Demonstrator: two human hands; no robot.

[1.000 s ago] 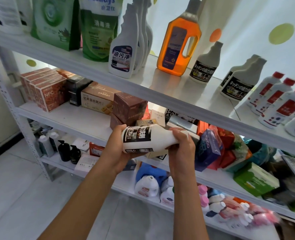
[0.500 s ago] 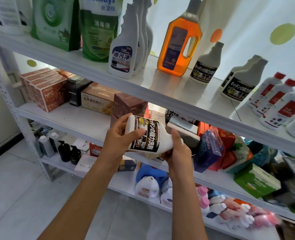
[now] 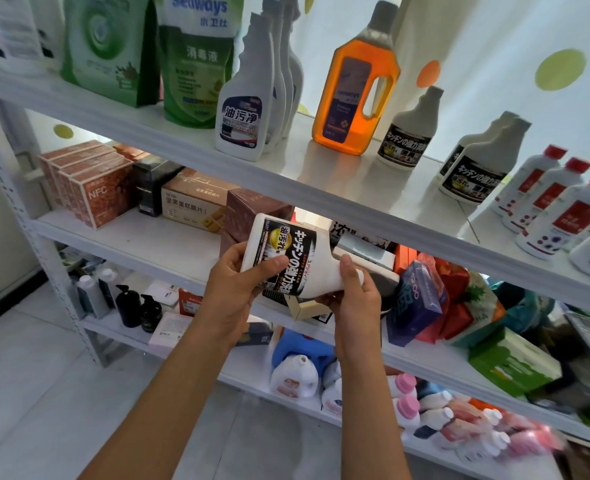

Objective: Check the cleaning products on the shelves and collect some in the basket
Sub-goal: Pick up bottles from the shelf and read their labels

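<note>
A white plastic cleaner bottle with a black Japanese-lettered label [image 3: 288,261] lies tilted on its side in front of the middle shelf, held in both hands at frame centre. The left hand [image 3: 238,285] wraps its grip round the base, thumb across the label; the right hand [image 3: 352,296] closes its grip on the neck end toward 4 o'clock. The label shows large white katakana and a gold round badge, its finer print too small to read. The step in hand looks like the label check — the next move would call for keeping it or reshelving it, and no basket is in view to receive it.

On the white top shelf [image 3: 321,174], at 1 o'clock, stand matching black-labelled white bottles [image 3: 407,136]. At 12 o'clock an amber handled jug [image 3: 355,84] reads "seaways", as does the green refill pouch [image 3: 196,60] at 11 o'clock. Orange cartons [image 3: 96,192] at 9 o'clock read "NFC".
</note>
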